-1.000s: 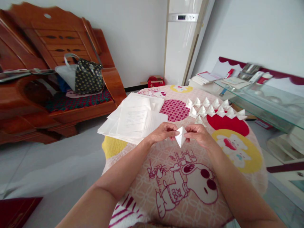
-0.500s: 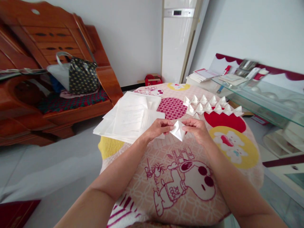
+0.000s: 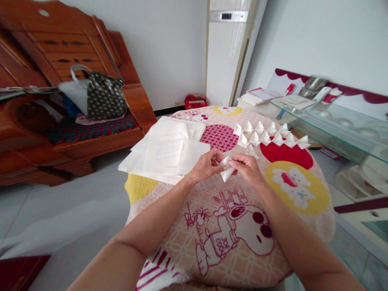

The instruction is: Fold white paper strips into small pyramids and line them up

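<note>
A small piece of folded white paper (image 3: 226, 171) is held up over the table between my two hands. My left hand (image 3: 209, 163) pinches its left side, thumb in front. From the right, my right hand (image 3: 245, 165) grips the upper edge between thumb and fingers. Just beyond my hands stand several folded white paper boats (image 3: 266, 138) in rows. To the left lies a stack of white paper sheets (image 3: 165, 149), some with faint printed lines. The patterned tablecloth (image 3: 188, 246) is beneath everything.
A glass shelf (image 3: 339, 121) juts in at the right, beside a pile of papers (image 3: 256, 96). Left of the table is a wooden sofa (image 3: 133, 105) with a dotted bag (image 3: 106, 97) on it. A tall white air conditioner (image 3: 224, 56) stands behind.
The folded paper has turned from a flat diamond facing me into a narrower shape. My hands have drawn closer together around it, and my right hand has moved slightly left.
</note>
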A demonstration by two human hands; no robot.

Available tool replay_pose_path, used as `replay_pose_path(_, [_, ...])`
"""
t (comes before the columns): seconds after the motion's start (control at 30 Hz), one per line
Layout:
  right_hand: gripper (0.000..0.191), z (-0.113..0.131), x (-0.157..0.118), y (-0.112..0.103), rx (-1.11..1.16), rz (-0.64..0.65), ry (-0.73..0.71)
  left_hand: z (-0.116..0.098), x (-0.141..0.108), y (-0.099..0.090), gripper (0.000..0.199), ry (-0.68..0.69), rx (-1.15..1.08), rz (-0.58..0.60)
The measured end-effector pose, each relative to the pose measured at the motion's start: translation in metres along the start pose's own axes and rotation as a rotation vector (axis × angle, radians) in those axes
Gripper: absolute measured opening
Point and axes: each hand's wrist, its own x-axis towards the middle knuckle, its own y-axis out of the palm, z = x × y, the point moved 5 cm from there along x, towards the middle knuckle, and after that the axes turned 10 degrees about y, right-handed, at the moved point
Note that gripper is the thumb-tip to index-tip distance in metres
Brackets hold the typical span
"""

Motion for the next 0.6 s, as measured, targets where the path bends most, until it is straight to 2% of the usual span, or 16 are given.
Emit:
replay_pose_path(0.2, [0.034, -0.004, 0.001, -0.003, -0.054, 0.013, 0.018, -0.002, -0.001, -0.001, 0.028, 0.068, 0.144, -0.054])
replay_pose_path(0.37, [0.035, 0.001, -0.001, -0.003, -0.038, 0.048, 0.042, -0.013, -0.004, 0.005, 0.014, 0.160, 0.343, -0.008])
replay_pose_path(0.6, [0.037, 0.007, -0.003, 0.001, -0.044, 0.092, 0.022, -0.020, -0.006, 0.010, 0.015, 0.135, 0.399, 0.016])
